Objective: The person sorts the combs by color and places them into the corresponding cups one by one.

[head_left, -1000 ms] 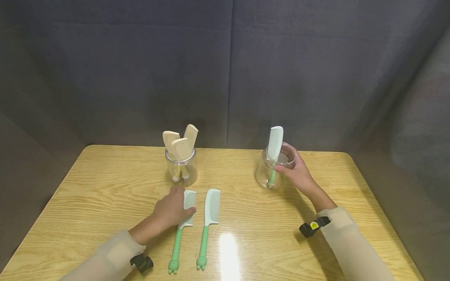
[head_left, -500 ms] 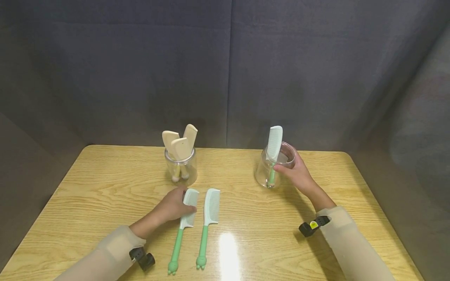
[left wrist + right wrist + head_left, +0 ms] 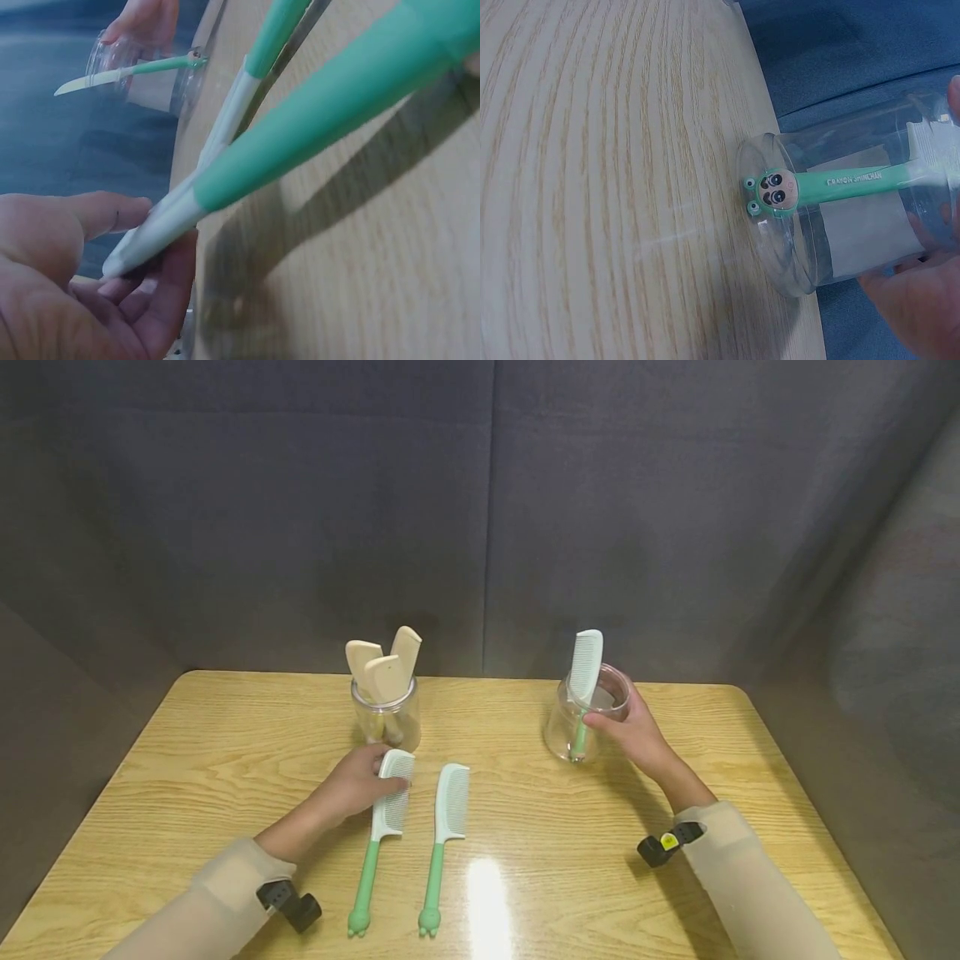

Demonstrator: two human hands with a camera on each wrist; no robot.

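Left hand: your left hand (image 3: pixel 351 789) pinches the toothed head of a green comb (image 3: pixel 381 829), thumb on one side and fingers under it (image 3: pixel 154 289). The head end is raised while the handle slopes back to the worktop (image 3: pixel 225 752), probably because a flat comb is easiest to pick up by its head.

Right hand: your right hand (image 3: pixel 633 731) curls round the right jar (image 3: pixel 581 718) at the far right, fingers round its wall; that likely keeps it from sliding or tipping.

Right jar: it holds one green comb (image 3: pixel 583 677) standing handle down, with the frog-faced handle end (image 3: pixel 771 191) against the base.

Second comb: another green comb (image 3: pixel 444 839) lies flat just right of the pinched one, parallel to it, head pointing away from you.

Left jar: the left jar (image 3: pixel 387 718) stands just beyond your left hand and holds wooden combs (image 3: pixel 386 664), heads up.
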